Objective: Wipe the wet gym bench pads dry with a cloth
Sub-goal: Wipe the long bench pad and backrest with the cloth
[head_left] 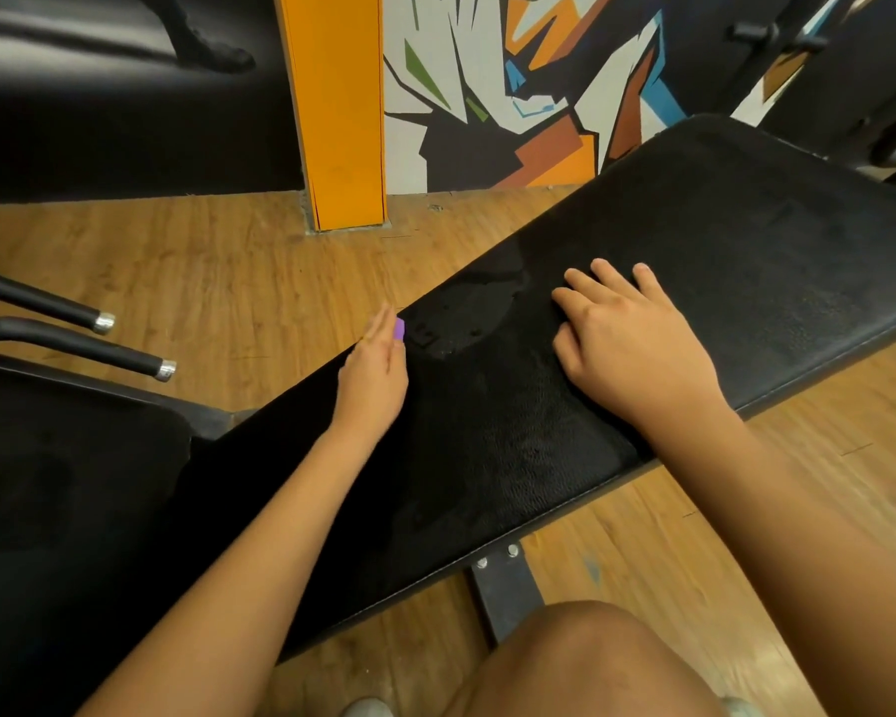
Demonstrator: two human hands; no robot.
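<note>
A long black bench pad [746,240] runs diagonally from lower left to upper right. A wet patch [466,313] with droplets glistens near its far edge. My left hand [376,372] is at that far edge beside the patch, fingers straight, with a small purple thing [399,328] pinched at the thumb; most of it is hidden. My right hand [627,344] rests palm down on the pad just right of the wet patch, fingers lightly spread. I can make out no separate cloth under it. A second black pad [63,483] lies at lower left.
Wooden floor [203,261] surrounds the bench. An orange pillar [340,111] and a painted wall [513,85] stand behind. Two black bars with chrome ends [161,370] jut out at the left. The bench's metal leg [508,587] and my knee [590,664] are below.
</note>
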